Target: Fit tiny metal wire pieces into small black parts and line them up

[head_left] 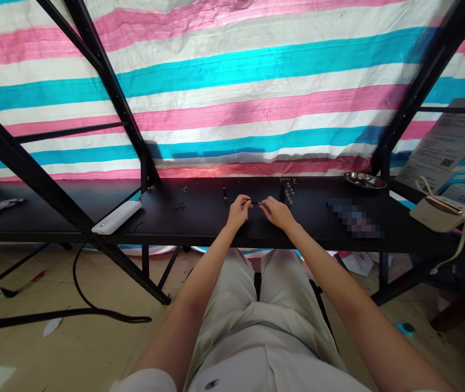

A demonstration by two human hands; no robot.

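Over the black tabletop (200, 220), my left hand (238, 212) is closed on one end of a slim black tube (254, 202). Fingers of my right hand (277, 212) pinch the tube's other end, where a thin pale or clear tip shows. The tube lies roughly level between both hands. Past my left hand is a small black cylinder with a light end (224, 193). Several small clear pieces (289, 193) sit in a group beyond my right hand, beside a dark upright piece (282, 193). Tiny white bits (287, 179) lie near the back edge.
Thin black scraps (180, 207) and a white oblong device (117, 218) are to the left. A shiny metal dish (365, 180) and a blurred-out object (355, 219) lie to the right. A beige pouch (436, 213) and boxes (447, 144) are farther right. Black frame posts (112, 90) rise beside the table.
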